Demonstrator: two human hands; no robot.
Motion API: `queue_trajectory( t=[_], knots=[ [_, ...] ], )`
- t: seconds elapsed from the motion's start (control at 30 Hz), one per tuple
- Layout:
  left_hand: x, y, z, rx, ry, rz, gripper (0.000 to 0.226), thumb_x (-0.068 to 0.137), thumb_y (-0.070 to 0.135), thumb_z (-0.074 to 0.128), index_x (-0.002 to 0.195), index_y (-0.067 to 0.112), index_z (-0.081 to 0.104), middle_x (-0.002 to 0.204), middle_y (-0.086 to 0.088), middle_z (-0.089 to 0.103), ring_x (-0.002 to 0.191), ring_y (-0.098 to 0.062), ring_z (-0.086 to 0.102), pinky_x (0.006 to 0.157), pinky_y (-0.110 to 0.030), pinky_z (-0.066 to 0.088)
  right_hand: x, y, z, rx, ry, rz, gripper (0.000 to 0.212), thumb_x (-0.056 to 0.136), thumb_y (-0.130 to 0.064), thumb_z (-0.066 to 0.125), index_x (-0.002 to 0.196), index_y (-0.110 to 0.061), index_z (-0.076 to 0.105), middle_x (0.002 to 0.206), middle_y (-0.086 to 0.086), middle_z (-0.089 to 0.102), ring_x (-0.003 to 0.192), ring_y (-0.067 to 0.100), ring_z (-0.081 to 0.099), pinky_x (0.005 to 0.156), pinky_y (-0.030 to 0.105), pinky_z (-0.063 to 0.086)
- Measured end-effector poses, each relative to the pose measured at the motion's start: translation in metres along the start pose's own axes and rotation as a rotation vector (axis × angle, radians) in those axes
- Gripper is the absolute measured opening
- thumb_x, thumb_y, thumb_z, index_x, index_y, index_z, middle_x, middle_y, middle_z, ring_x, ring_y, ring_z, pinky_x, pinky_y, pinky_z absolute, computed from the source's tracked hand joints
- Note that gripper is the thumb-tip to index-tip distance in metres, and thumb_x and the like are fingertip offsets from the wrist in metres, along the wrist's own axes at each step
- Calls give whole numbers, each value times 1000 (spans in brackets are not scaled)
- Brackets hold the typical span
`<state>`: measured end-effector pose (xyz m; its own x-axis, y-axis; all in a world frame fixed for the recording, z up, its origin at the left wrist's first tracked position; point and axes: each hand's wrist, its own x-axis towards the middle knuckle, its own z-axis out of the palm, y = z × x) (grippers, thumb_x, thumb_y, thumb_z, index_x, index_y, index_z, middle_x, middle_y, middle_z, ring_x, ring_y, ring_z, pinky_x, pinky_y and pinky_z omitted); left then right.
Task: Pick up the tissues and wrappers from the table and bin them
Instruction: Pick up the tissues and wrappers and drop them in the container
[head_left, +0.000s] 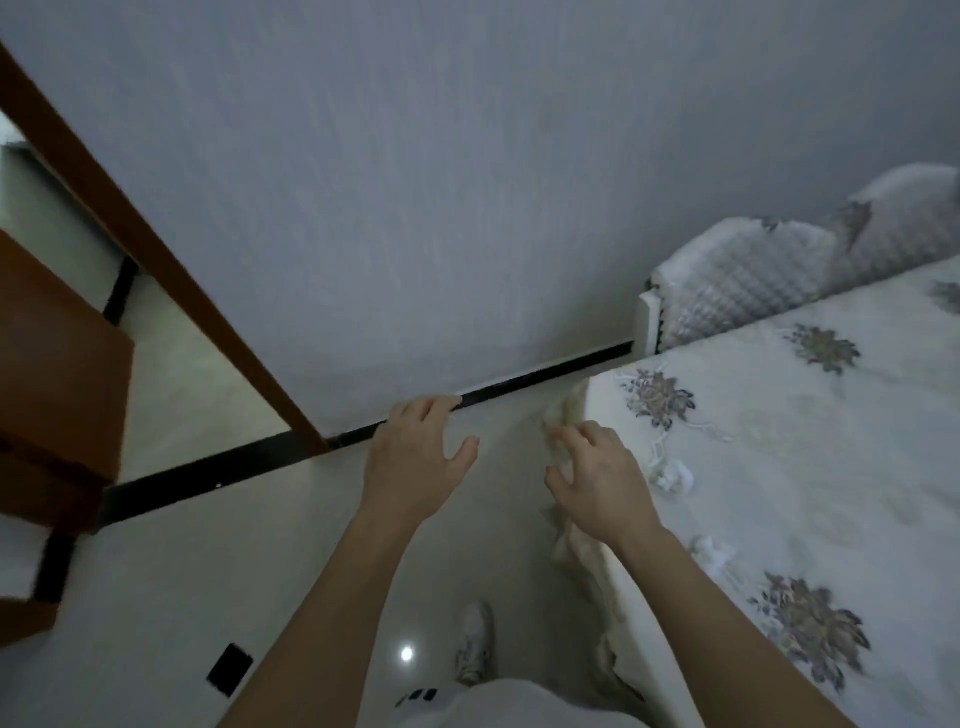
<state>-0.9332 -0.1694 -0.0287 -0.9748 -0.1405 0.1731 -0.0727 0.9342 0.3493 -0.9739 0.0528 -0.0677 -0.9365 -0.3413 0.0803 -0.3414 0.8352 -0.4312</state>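
- Left hand (415, 457) held out over the pale floor (156, 597), fingers spread, holding nothing; right hand (597, 478) likewise spread and empty, beside the bed's near corner
- Two small white crumpled tissues (675, 475) lie on the flowered bedspread (805, 441) along its left edge; wrappers cannot be made out
- White shoe (475, 644) on the floor below

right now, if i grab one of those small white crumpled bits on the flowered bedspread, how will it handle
The nearer white crumpled bit looks like a tissue, though the picture is soft. It probably weighs almost nothing and would squash under the fingers. On the bedspread it should neither roll nor slide, but may tear if pulled. Both the left hand and right hand are open and empty.
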Motion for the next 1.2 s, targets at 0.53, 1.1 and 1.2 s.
queue_trajectory(
  t=[0.53,1.1,1.2],
  knots=[
    [160,149,98,-348,-410,760,43,89,36,63,128,18,59,126,0,60,118,-23,53,94,-38,47,-52,81,-64,-138,285,820,45,93,-37,54,136,-23,50,133,1,55,123,24,47,92,39,47],
    [139,181,168,-167,-609,869,62,82,59,43,122,16,64,121,-3,63,115,-25,56,92,-42,50,-157,110,-19,2,240,1078,46,84,-39,62,126,-22,55,124,2,57,110,27,53,78,38,50],
    [142,175,180,-113,-658,847,49,87,47,60,126,17,62,126,-3,60,119,-26,54,94,-42,48,-145,116,-4,47,188,1038,57,83,-43,64,134,-21,51,123,3,58,111,27,54,80,36,50]
  ],
)
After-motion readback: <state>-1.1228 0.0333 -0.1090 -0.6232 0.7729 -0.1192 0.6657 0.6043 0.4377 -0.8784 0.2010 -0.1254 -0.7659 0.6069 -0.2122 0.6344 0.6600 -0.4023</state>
